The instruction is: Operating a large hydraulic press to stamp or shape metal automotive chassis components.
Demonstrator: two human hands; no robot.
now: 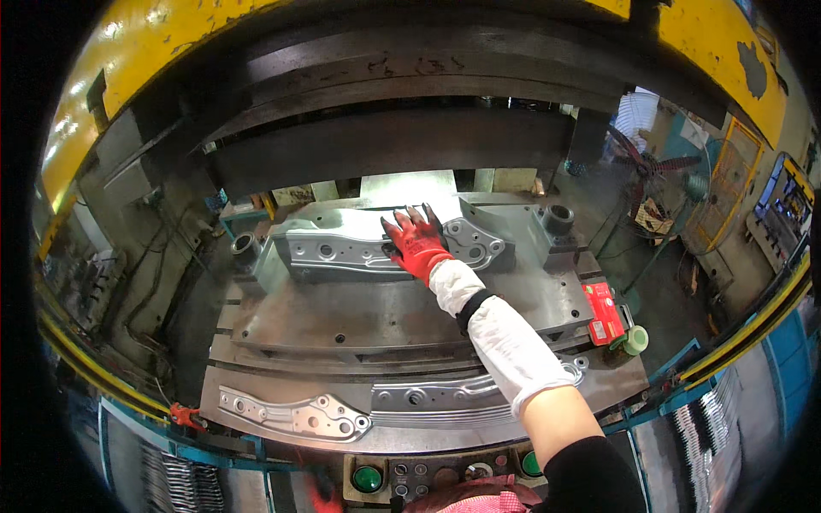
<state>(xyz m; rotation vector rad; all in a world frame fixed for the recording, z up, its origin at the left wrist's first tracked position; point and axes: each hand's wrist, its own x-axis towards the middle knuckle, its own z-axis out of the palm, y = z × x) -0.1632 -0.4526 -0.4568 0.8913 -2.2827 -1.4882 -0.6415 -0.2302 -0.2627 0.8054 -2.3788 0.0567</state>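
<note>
My right hand [416, 243], in a red glove with dark fingertips and a white sleeve, reaches over the press die. Its fingers are spread across a long pressed sheet-metal bracket [473, 243] that lies on the raised die block [368, 275]. The palm hides the bracket's middle. At the lower edge, a blurred red patch looks like my left hand [323, 494] in its glove, low beside the button panel; its fingers cannot be made out. Nearer to me, one bracket [295, 415] lies on the press table, next to a stack of similar brackets [445, 418] partly under my right forearm.
The dark press ram [393, 150] spans above the die. Guide bushings [558, 220] rise at the die's back corners. A red box [603, 314] and a green-capped container [634, 340] stand at right. A control panel with green buttons [368, 479] is in front; racked brackets [697, 427] flank it.
</note>
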